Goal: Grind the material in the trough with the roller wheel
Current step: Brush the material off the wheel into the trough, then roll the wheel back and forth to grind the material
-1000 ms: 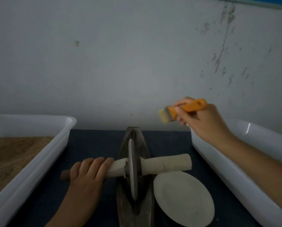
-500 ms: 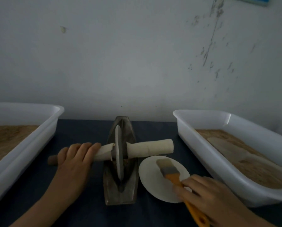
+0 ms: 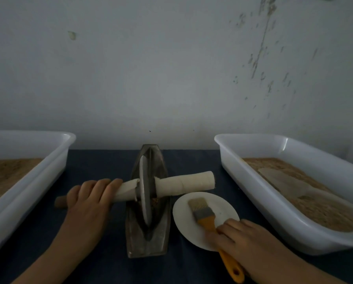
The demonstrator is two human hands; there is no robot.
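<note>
A boat-shaped metal trough (image 3: 161, 238) stands in the middle of the dark table. The thin roller wheel (image 3: 145, 193) sits upright in its groove, and a little brown material (image 3: 155, 200) shows beside the wheel. A cloth-wrapped axle handle (image 3: 186, 182) sticks out to the right. My left hand (image 3: 89, 199) grips the left side of that handle. My right hand (image 3: 251, 240) holds an orange-handled brush (image 3: 207, 219), whose bristles lie on a round white dish (image 3: 183, 224) just right of the trough.
A white plastic tub (image 3: 38, 181) holding brown powder stands at the left. Another white tub (image 3: 259, 203) with brown powder stands at the right, close to the dish. A pale, scuffed wall closes the back of the table.
My right hand came down from mid-air with the brush and laid it on the white dish. My left hand stays on the roller handle. The camera view shifted right.
</note>
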